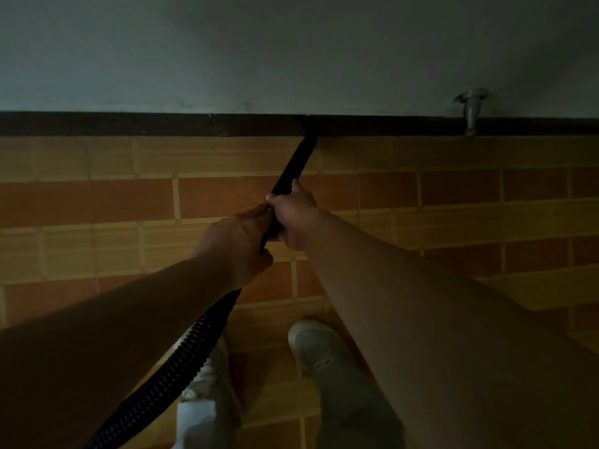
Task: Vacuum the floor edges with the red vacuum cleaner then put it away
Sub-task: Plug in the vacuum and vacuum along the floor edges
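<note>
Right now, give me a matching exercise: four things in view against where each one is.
1. black vacuum nozzle tip
2. ribbed black hose
3. metal wall fitting
4. white shoe

A. on the orange tiled floor, lower centre
B. trailing below the left hand
C. at the dark skirting board
D. on the wall, upper right

Pairs: 1-C, 2-B, 3-D, 4-A

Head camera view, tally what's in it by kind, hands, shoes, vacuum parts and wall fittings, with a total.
Bare hands: 2, left hand and right hand, both gripping the nozzle
Pale sneakers: 2
Black rigid vacuum nozzle: 1
Black ribbed vacuum hose: 1
Grey metal wall fitting: 1
Total: 7
</note>
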Motion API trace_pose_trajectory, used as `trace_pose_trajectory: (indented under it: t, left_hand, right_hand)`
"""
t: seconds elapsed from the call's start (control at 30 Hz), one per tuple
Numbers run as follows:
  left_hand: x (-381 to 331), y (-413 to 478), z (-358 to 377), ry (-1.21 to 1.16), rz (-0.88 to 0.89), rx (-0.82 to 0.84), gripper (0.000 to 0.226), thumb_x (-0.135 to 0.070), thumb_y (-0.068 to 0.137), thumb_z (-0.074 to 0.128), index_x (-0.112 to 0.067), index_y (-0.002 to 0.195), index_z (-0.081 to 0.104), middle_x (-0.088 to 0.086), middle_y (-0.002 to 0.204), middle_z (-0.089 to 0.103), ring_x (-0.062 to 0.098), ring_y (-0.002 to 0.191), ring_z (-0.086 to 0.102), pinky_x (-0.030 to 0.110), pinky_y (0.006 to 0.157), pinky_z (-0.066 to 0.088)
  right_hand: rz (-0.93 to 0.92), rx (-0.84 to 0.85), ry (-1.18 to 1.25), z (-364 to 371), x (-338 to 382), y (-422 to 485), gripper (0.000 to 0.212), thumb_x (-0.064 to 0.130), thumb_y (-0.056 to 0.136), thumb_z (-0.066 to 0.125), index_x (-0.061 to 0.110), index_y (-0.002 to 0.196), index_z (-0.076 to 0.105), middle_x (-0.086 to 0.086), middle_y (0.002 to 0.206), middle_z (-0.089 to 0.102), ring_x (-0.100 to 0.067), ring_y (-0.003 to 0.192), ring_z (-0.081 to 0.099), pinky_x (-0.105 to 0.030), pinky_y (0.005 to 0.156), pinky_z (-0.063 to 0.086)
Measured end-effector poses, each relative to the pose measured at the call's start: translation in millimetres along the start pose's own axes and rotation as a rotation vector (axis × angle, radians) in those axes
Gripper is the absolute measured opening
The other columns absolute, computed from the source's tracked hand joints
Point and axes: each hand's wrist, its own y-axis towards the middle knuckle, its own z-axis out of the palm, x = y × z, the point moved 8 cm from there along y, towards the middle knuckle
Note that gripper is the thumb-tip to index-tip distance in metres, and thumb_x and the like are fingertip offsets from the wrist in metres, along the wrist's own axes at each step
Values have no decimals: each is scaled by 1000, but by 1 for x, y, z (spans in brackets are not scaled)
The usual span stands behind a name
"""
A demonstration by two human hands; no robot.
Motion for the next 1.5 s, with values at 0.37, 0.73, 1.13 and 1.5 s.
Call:
trace_pose_trajectory:
  t: [0.37,0.73,1.13,1.5]
  left_hand:
    - [-12,-2,19,-24,4,-34,77,-23,86,67,-29,154,33,-13,156,40,9,91,65,21,64,50]
    - [-68,25,42,77,-25,-41,77,-23,89,63,-36,156,29,-17,160,32,14,98,66,23,61,45]
    - [-150,77,71,183,71,-12,81,-27,89,61,-36,159,22,-17,165,22,17,99,67,31,65,57]
    - [-208,116,93,162,178,12,76,-25,86,65,-34,155,35,-14,164,27,17,86,66,27,59,51]
  right_hand:
    - [-30,31,-5,-16,-9,12,78,16,101,58,50,156,15,-8,150,46,-34,118,59,-58,86,58]
    - [-62,34,66,-81,-10,29,78,16,102,57,51,156,12,-7,150,46,-36,116,61,-56,81,60]
    - [-81,-6,190,-182,3,47,80,16,102,58,53,155,12,-8,153,43,-39,119,58,-61,86,57]
    - [-85,-7,251,-253,16,55,80,13,102,56,51,156,11,-8,151,45,-35,106,62,-53,77,60]
